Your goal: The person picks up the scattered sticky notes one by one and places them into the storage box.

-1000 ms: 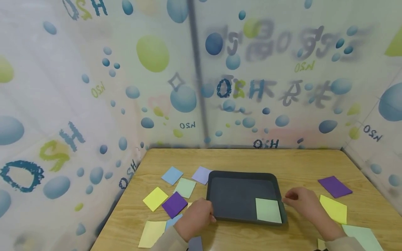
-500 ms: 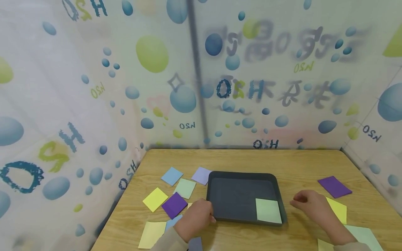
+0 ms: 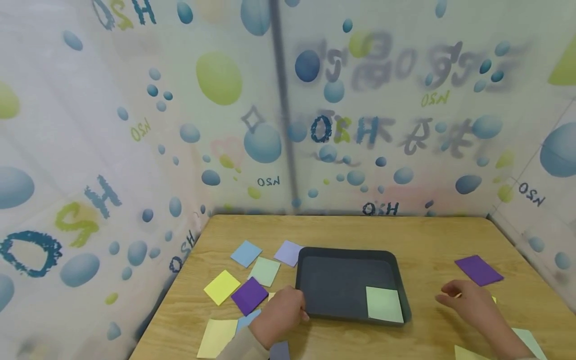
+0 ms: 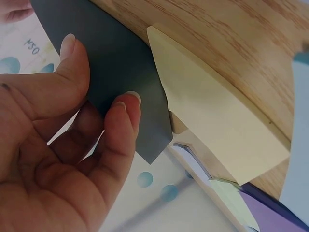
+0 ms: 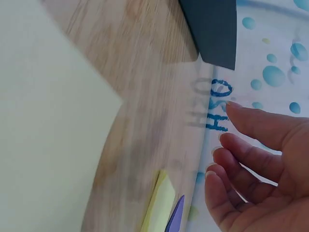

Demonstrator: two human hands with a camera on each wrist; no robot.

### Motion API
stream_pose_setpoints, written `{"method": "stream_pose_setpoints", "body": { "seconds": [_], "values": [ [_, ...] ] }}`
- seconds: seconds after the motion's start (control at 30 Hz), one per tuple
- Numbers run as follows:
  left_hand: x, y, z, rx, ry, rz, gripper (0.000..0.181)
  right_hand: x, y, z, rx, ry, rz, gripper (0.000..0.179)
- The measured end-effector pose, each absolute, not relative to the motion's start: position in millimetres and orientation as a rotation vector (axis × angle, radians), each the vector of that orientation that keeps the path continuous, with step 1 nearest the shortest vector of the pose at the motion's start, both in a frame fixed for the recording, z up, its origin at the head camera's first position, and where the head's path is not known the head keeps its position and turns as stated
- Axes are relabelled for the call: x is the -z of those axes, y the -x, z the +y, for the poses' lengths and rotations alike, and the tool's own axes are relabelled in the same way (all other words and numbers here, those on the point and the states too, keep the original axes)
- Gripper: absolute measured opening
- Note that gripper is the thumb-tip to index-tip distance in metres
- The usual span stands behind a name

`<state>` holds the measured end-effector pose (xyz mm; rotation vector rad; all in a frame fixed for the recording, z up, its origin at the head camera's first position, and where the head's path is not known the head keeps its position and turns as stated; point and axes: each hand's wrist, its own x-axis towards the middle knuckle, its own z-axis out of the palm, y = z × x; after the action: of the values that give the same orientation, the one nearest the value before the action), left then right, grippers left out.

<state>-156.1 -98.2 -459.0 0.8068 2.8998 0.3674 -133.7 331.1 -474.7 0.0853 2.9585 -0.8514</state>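
The tray [image 3: 342,280] is dark grey, the paper [image 3: 384,305] inside pale green. The table [image 3: 432,240] is streaky brown. The white wall [image 3: 391,100] has blue and green spots [image 3: 263,143].

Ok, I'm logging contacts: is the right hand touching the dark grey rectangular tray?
Apart: the head view shows bare wooden tabletop between the right hand and tray.

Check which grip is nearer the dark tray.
Left. Left grip is at the left edge of the dark tray, near the front corner; right grip is off its right side, apart from it.
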Motion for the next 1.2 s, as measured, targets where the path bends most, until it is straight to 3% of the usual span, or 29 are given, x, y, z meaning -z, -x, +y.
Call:
{"method": "stream_pose_setpoints", "body": {
  "seconds": [0.9, 1.2],
  "values": [
    [463.0, 156.2, -94.7, -0.353, -0.807, 2.911, 0.02, 496.0, 134.1, 395.6, 0.655, -0.115, 2.978, 0.064],
    [463.4, 155.3, -94.4, -0.365, -0.804, 2.904, 0.018, 499.8, 137.0, 403.8, 0.617, -0.095, 3.018, 0.057]
  ]
}}
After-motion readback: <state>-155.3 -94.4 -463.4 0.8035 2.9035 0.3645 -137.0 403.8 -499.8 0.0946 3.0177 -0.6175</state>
